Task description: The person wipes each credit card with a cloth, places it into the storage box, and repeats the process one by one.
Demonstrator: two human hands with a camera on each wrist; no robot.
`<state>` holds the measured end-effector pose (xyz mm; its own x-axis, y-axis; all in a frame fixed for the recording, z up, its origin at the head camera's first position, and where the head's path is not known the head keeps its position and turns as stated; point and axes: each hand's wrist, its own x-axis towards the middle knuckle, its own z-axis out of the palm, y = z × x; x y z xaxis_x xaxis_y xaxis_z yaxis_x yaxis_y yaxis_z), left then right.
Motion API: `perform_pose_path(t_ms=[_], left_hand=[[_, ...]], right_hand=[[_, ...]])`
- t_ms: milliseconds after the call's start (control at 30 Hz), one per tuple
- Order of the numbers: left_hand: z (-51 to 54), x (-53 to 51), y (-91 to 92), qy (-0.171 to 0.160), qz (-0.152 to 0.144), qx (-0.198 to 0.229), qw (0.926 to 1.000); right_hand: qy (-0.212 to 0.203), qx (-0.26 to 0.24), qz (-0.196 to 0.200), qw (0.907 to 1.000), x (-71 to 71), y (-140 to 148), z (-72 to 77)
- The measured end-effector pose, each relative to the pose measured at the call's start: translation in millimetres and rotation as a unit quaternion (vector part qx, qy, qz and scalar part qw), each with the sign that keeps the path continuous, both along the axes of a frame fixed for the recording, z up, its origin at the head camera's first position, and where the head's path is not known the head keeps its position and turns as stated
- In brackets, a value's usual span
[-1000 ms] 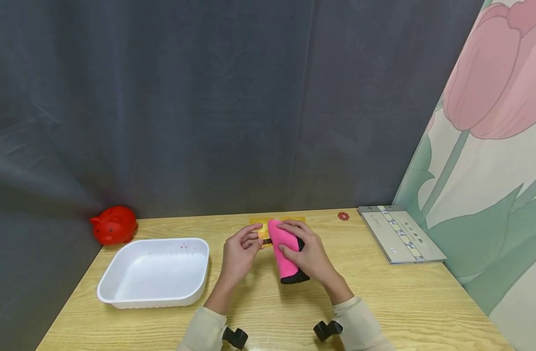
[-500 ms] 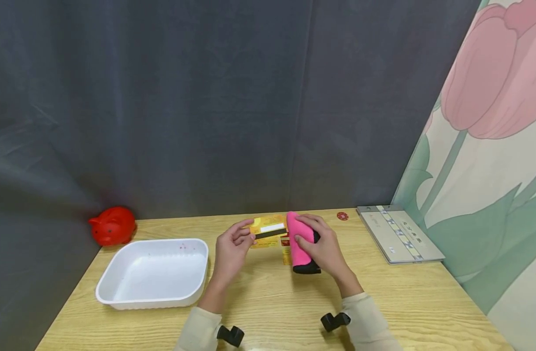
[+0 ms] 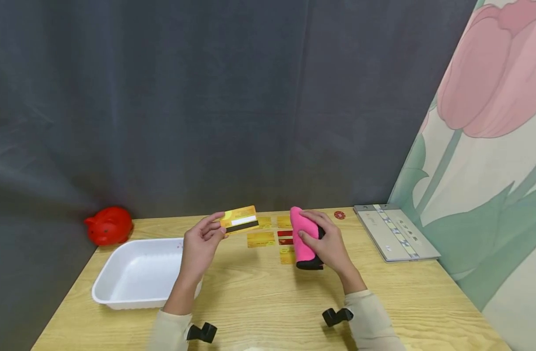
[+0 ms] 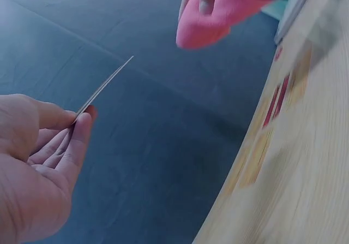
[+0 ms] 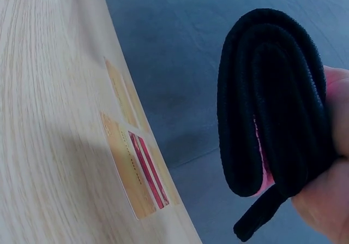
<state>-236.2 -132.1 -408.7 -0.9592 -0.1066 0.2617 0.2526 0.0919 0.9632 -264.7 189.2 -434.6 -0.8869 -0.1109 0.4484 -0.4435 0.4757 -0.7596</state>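
Note:
My left hand (image 3: 200, 247) pinches a yellow bank card (image 3: 240, 214) between thumb and fingers at one edge. The card's white strip and black magnetic stripe face the head view; in the left wrist view it appears edge-on. My right hand (image 3: 331, 243) grips a folded pink cloth (image 3: 304, 235) with black edging; its black layered end (image 5: 267, 102) fills much of the right wrist view. Both are raised above the table. Below and between the hands lie several cards, among them a yellow card (image 3: 261, 239) and a red card (image 3: 285, 234). The cloth partly hides some.
A white plastic tray (image 3: 102, 288) stands at the left, partly behind my left forearm. Behind it sits a red piggy bank (image 3: 109, 226). A red round chip (image 3: 340, 215) and a grey album (image 3: 395, 234) lie at the back right, near the curtain (image 3: 232, 107).
My left hand has drawn the bank card left and up, away from the cloth. My right hand has shifted right with the folded cloth, uncovering the cards on the table.

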Motion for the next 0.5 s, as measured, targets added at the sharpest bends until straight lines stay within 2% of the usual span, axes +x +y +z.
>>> perform_pose_path(t_ms=[267, 500], left_hand=[[4.1, 8.6, -54.3, 0.002, 0.031, -0.059, 0.9978], [0.0, 17.2, -93.0, -0.027, 0.051, -0.112, 0.9921]], right_hand=[[-0.003, 0.002, 0.003, 1.0000, 1.4, -1.6, 2.5], [0.002, 0.000, 0.009, 1.0000, 0.8, -2.5, 2.4]])
